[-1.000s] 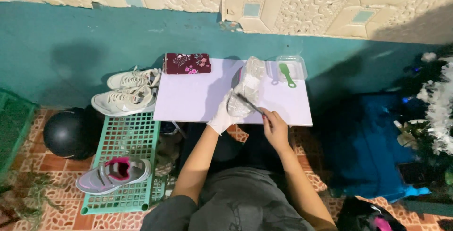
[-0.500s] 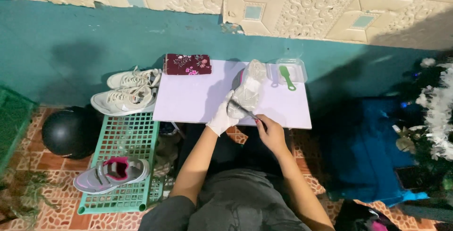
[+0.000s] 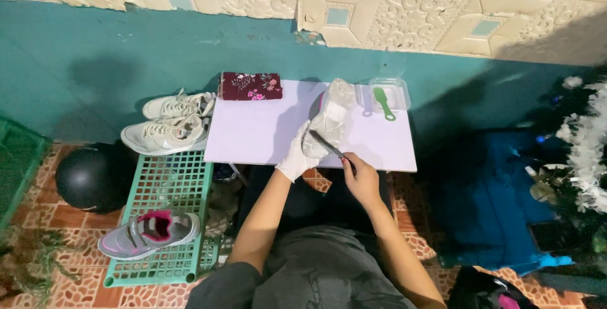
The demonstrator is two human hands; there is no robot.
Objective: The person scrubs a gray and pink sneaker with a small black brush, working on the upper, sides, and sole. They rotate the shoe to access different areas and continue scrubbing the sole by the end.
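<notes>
Right hand (image 3: 361, 179) drawn nearer table edge (image 3: 310, 163), gripping brush (image 3: 327, 145), gloved left hand (image 3: 297, 157) clasping shoe (image 3: 332, 116)

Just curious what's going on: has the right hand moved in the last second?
Yes. The right hand has slid left along the table edge, closer to the gloved left hand holding the shoe.

Shoe (image 3: 330, 119) mostly hidden (inside clear wrap); brush (image 3: 327, 145) bristles blurred.
</notes>
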